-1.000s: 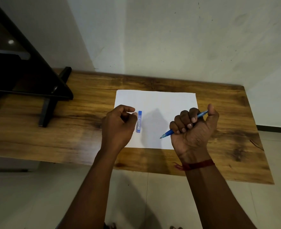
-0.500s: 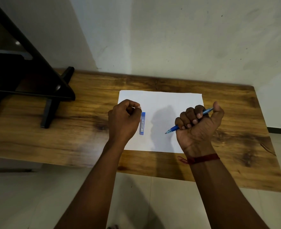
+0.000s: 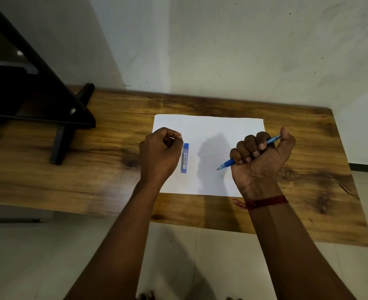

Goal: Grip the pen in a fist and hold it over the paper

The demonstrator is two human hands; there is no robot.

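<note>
Barely shifted since a second ago: both hands hold the same poses, only the camera view drifting slightly. Wooden table (image 3: 49, 180) under everything, black stand (image 3: 70, 118) well off beyond the left hand. White paper sheet (image 3: 209, 131) beneath and between both hands. Right hand (image 3: 263, 161), palm up, fisted round a blue pen (image 3: 228, 164), tip poking out toward the left hand, red thread (image 3: 265, 202) at the wrist. Left hand (image 3: 160, 156) curled tight, contents impossible to tell. Small blue lead case (image 3: 184, 158) flat on the sheet, just beside the left knuckles. Likely light, stiff, slick plastic; best pinched across the long sides.
</note>
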